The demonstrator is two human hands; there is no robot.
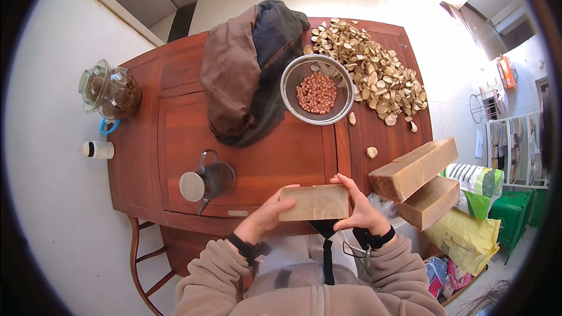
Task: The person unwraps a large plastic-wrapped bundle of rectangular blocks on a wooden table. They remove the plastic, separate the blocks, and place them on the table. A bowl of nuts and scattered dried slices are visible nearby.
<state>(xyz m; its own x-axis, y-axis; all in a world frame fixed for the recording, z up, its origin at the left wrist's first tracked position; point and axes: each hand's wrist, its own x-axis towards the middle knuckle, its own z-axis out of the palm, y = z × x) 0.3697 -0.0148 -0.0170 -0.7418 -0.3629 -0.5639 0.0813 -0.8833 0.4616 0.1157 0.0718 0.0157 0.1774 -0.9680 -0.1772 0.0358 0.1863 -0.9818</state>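
A small tan rectangular box or block (314, 202) is held level between my two hands, just above the near edge of the wooden table. My left hand (268, 213) grips its left end, thumb on the face towards me. At its right end is my right hand (361, 207), with fingers along the far corner and thumb near the close corner. To the right, a long tan box or block (415, 169) lies across another one (430, 202). What these are made of is hard to tell.
Beyond my hands, a metal mesh sieve (317, 117) holds reddish peanuts or beans (317, 93). Dried slices (373, 70) are heaped behind it. A brown and dark garment (232, 74), glass teapot (219, 179), glass jar (120, 90) and white bottle (102, 149) occupy the table (184, 118).
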